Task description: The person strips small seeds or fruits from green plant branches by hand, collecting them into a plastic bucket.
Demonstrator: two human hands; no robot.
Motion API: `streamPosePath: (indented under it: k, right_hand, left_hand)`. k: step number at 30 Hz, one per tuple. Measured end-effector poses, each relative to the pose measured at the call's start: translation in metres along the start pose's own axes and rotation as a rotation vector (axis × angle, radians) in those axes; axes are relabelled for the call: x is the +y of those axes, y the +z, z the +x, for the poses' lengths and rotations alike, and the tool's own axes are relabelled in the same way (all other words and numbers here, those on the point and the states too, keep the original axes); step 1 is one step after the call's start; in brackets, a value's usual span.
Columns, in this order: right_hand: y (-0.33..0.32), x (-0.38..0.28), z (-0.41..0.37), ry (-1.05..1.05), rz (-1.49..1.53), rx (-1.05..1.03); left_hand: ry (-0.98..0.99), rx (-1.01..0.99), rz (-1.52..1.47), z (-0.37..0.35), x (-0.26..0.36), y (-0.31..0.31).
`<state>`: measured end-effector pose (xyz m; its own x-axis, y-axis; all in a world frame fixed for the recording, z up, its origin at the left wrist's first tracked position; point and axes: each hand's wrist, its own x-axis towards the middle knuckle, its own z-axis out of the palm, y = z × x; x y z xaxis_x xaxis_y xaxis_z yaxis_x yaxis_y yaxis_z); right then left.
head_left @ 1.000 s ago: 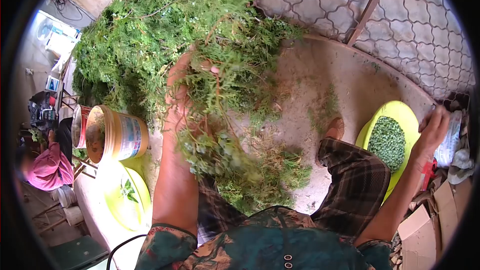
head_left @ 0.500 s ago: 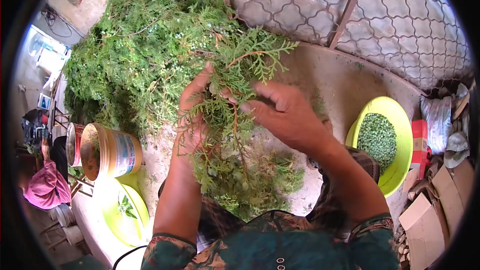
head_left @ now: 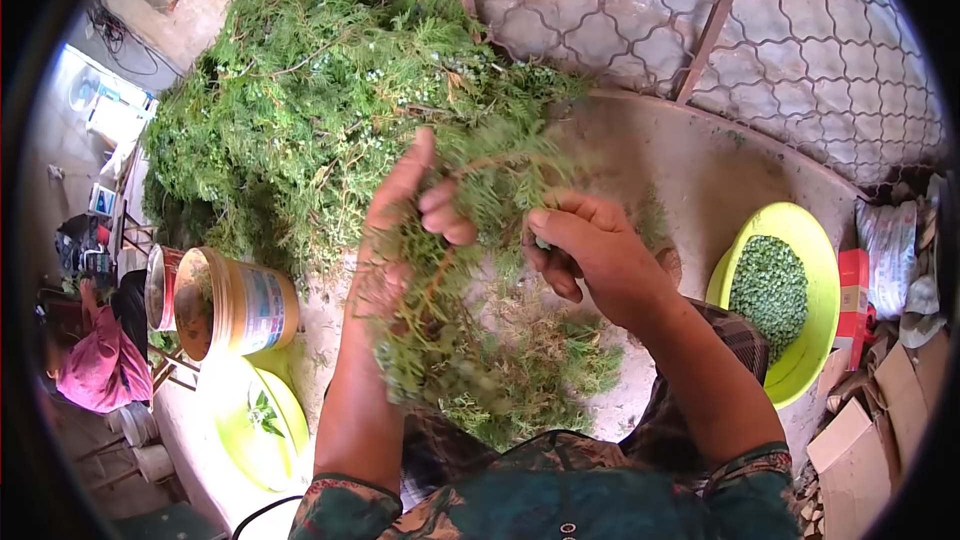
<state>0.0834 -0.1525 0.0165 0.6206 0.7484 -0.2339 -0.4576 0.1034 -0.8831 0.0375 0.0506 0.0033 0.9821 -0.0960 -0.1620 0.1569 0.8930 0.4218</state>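
Observation:
My left hand (head_left: 392, 225) is closed round a leafy evergreen sprig (head_left: 440, 285), its thumb pointing up and some fingers curled over the stem. The sprig's flat green fronds hang over my wrist and are blurred. Just to the right, my right hand (head_left: 590, 250) is closed in a pinch, thumb against fingers, apart from the stem. A small green cone (head_left: 541, 242) peeks out between its fingertips. Below both hands, loose cut sprigs (head_left: 545, 365) lie on the floor between my knees.
A large heap of evergreen branches (head_left: 300, 110) rises at the upper left. A yellow-green basin (head_left: 822, 340) of small green cones stands at right. Buckets (head_left: 240, 300) and another basin (head_left: 290, 420) are at left, near a seated person (head_left: 105, 360). Wire mesh (head_left: 600, 10) borders the back.
My right hand has pulled away from the sprig, down and to the right, now with a small green cone in its pinch. The sprig in my left hand is swinging.

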Motion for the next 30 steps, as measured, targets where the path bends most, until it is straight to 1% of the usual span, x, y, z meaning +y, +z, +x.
streamPosePath:
  k: [1, 2, 3, 4, 5, 6, 7, 8, 10, 11, 13, 14, 15, 16, 17, 18, 19, 20, 22, 23, 24, 25, 26, 28, 30]
  right_hand:
    - [0.000, 0.000, -0.001, -0.048, -0.073, 0.023]
    - [-0.001, -0.001, -0.001, -0.052, -0.075, 0.027]
    - [-0.003, -0.002, -0.001, -0.088, -0.211, 0.039]
    - [-0.004, -0.001, -0.001, -0.121, -0.345, 0.051]
    - [-0.008, 0.004, 0.002, -0.117, -0.343, 0.054]
    - [-0.012, 0.012, 0.006, -0.346, -0.611, 0.065]
    - [-0.015, 0.019, 0.009, -0.579, -0.878, 0.072]
    - [-0.018, 0.025, 0.010, -0.576, -0.878, 0.071]
    - [-0.018, 0.035, 0.006, -0.658, -1.353, 0.114]
    - [-0.018, 0.037, 0.006, -0.653, -1.351, 0.115]
    - [-0.010, 0.031, 0.009, -0.439, -0.837, 0.183]
    - [-0.010, 0.026, 0.011, -0.436, -0.834, 0.182]
    - [-0.010, 0.020, 0.012, -0.332, -0.679, 0.138]
    - [-0.010, 0.014, 0.012, -0.228, -0.525, 0.094]
    - [-0.007, 0.007, 0.009, -0.229, -0.523, 0.093]
    - [-0.004, -0.001, 0.005, -0.055, -0.235, 0.033]
    - [-0.004, -0.005, 0.003, 0.117, 0.054, -0.027]
    - [-0.006, -0.004, 0.002, 0.115, 0.055, -0.027]
    - [-0.015, -0.001, 0.000, 0.089, 0.171, -0.178]
    - [-0.017, -0.002, -0.005, 0.089, 0.172, -0.181]
    - [-0.018, -0.006, -0.012, 0.137, 0.165, -0.207]
    - [-0.017, -0.007, -0.014, 0.186, 0.158, -0.235]
    - [-0.016, -0.006, -0.011, 0.186, 0.159, -0.245]
    - [-0.016, -0.001, -0.008, 0.135, 0.247, -0.056]
    - [-0.011, -0.002, -0.004, 0.142, 0.264, -0.030]
  left_hand:
    - [0.005, 0.221, 0.195, -0.006, -0.011, 0.030]
    - [0.012, 0.439, 0.390, -0.009, -0.020, 0.048]
    - [-0.026, 0.491, 0.465, -0.008, -0.026, 0.051]
    - [-0.032, 0.489, 0.464, -0.006, -0.031, 0.055]
    - [-0.026, 0.474, 0.579, -0.005, -0.035, 0.058]
    - [-0.021, 0.460, 0.694, -0.005, -0.038, 0.058]
    - [-0.119, 0.424, 0.758, -0.003, -0.030, 0.052]
    - [-0.121, 0.425, 0.756, 0.001, -0.034, 0.049]
    - [0.059, 0.298, 0.788, 0.008, -0.047, 0.043]
    - [0.132, 0.377, 0.732, 0.012, -0.050, 0.030]
    - [0.103, 0.408, 0.713, 0.010, -0.045, 0.037]
    - [0.081, 0.438, 0.694, 0.008, -0.041, 0.039]
    - [0.064, 0.373, 0.574, 0.010, -0.038, 0.035]
    - [0.065, 0.375, 0.576, 0.009, -0.039, 0.034]
    - [0.052, 0.458, 0.493, 0.007, -0.041, 0.036]
    - [0.037, 0.539, 0.410, 0.006, -0.042, 0.042]
    - [0.015, 0.462, 0.334, 0.007, -0.041, 0.032]
    - [0.015, 0.461, 0.336, 0.005, -0.039, 0.031]
    - [-0.014, 0.432, 0.326, 0.001, -0.031, 0.031]
    - [0.089, 0.572, 0.269, 0.002, -0.019, 0.027]
    - [0.095, 0.574, 0.269, 0.002, -0.008, 0.020]
    - [0.119, 0.401, 0.101, 0.000, 0.002, 0.011]
    - [0.141, 0.224, -0.061, -0.002, 0.008, 0.007]
    - [0.112, 0.252, -0.099, -0.001, -0.003, 0.019]
    - [-0.071, 0.219, -0.100, -0.002, -0.018, 0.024]
